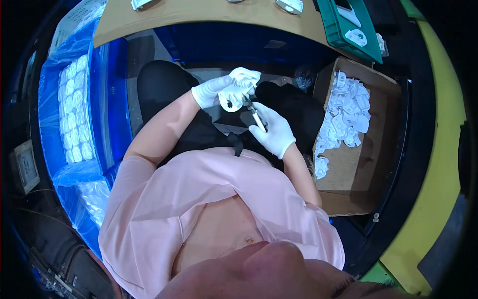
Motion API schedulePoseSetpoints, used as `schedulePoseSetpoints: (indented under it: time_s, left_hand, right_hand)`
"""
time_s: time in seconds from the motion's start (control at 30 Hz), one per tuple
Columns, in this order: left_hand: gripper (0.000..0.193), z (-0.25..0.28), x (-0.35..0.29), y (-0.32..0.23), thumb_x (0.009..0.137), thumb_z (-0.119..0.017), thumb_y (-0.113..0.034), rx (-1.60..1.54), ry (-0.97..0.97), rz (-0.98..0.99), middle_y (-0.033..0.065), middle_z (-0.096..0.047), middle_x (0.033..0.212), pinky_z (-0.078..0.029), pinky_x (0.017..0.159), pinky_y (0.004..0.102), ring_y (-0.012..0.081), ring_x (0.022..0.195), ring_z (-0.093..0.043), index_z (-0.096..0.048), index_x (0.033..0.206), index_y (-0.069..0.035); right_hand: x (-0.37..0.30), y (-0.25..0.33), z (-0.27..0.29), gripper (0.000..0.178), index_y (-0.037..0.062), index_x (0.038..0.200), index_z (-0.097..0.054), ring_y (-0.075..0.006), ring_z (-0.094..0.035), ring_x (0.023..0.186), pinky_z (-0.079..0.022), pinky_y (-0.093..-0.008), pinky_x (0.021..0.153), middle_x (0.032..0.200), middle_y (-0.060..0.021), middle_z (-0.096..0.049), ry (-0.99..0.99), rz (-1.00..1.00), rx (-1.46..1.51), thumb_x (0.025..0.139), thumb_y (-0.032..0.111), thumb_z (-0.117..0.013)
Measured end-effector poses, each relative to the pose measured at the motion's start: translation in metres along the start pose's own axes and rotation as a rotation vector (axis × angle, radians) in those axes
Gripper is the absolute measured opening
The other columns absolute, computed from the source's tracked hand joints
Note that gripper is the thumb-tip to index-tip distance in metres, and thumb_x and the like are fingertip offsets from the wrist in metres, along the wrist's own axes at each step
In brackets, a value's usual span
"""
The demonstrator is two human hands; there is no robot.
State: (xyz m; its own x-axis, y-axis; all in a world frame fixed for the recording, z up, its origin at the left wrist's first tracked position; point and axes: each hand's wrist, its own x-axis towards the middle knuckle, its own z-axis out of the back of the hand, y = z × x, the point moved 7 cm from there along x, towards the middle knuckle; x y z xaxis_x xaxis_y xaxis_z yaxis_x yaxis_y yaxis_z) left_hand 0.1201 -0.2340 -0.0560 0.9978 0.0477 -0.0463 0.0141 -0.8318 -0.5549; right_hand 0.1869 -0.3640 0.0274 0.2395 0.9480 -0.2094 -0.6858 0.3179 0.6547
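Note:
Above my lap, my left hand (205, 93), in a white glove, grips a white moulded plastic part (241, 82) by its left side. The part has a round lower end with a dark hole and a ribbed upper portion. My right hand (277, 131), also gloved in white, is closed around a small hand tool (257, 119) with a white handle and a dark metal head. The tool's head touches or nearly touches the part's right edge. Its exact tip is too small to make out.
At right stands an open cardboard box (366, 197) with many loose white plastic parts (343, 117). At left, a blue plastic-lined crate (50, 109) holds rows of white pieces (74, 112). Ahead are a tan tabletop (209, 17) and a green bin (332, 31).

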Motion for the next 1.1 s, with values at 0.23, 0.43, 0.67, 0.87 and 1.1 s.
schedulePoseSetpoints:
  time_s: [0.23, 0.43, 0.67, 0.87, 1.1]
  left_hand:
    - [0.083, -0.002, 0.006, 0.000, 0.079, -0.066, -0.057, -0.048, 0.076, -0.019, 0.0152, -0.059, 0.120, -0.051, 0.090, 0.0344, 0.0222, 0.104, -0.062, -0.041, 0.137, -0.004]
    - [0.073, 0.016, 0.008, 0.009, 0.094, -0.030, -0.060, -0.186, -0.190, 0.053, 0.0149, -0.049, 0.135, -0.046, 0.097, 0.0391, 0.0272, 0.113, -0.056, -0.036, 0.141, -0.005]
    - [0.074, -0.002, 0.007, 0.008, 0.094, -0.020, -0.065, -0.079, -0.250, 0.151, 0.0043, -0.059, 0.121, -0.049, 0.092, 0.0340, 0.0174, 0.108, -0.059, -0.046, 0.137, -0.011]
    - [0.076, 0.010, 0.006, 0.014, 0.093, -0.017, -0.067, 0.012, -0.259, 0.188, 0.0043, -0.059, 0.120, -0.051, 0.088, 0.0336, 0.0163, 0.105, -0.059, -0.048, 0.135, -0.011]
    - [0.077, 0.007, 0.009, 0.003, 0.093, -0.023, -0.067, -0.009, -0.290, 0.052, 0.0059, -0.059, 0.120, -0.051, 0.087, 0.0344, 0.0170, 0.106, -0.059, -0.040, 0.140, -0.008]
  right_hand:
    - [0.002, 0.006, -0.001, 0.054, 0.0089, 0.124, -0.053, -0.0304, -0.062, 0.082, -0.051, -0.0374, 0.075, 0.097, -0.0142, -0.061, 0.053, -0.018, -0.105, 0.073, 0.016, -0.068]
    - [0.001, 0.001, 0.002, 0.056, 0.0089, 0.127, -0.052, -0.0300, -0.062, 0.079, -0.051, -0.0372, 0.075, 0.101, -0.0156, -0.062, 0.037, -0.019, -0.092, 0.074, 0.017, -0.068]
    - [0.001, -0.006, 0.002, 0.053, 0.0085, 0.125, -0.051, -0.0343, -0.060, 0.094, -0.049, -0.0404, 0.083, 0.102, -0.0164, -0.062, 0.040, -0.081, -0.050, 0.075, 0.018, -0.067]
    - [0.003, -0.005, 0.003, 0.053, 0.0073, 0.125, -0.051, -0.0339, -0.061, 0.095, -0.049, -0.0400, 0.085, 0.104, -0.0162, -0.062, 0.013, -0.073, -0.031, 0.076, 0.018, -0.068]
    - [0.002, -0.006, 0.001, 0.051, 0.0066, 0.123, -0.052, -0.0335, -0.061, 0.095, -0.049, -0.0400, 0.084, 0.104, -0.0161, -0.062, -0.003, -0.028, -0.009, 0.075, 0.018, -0.068]
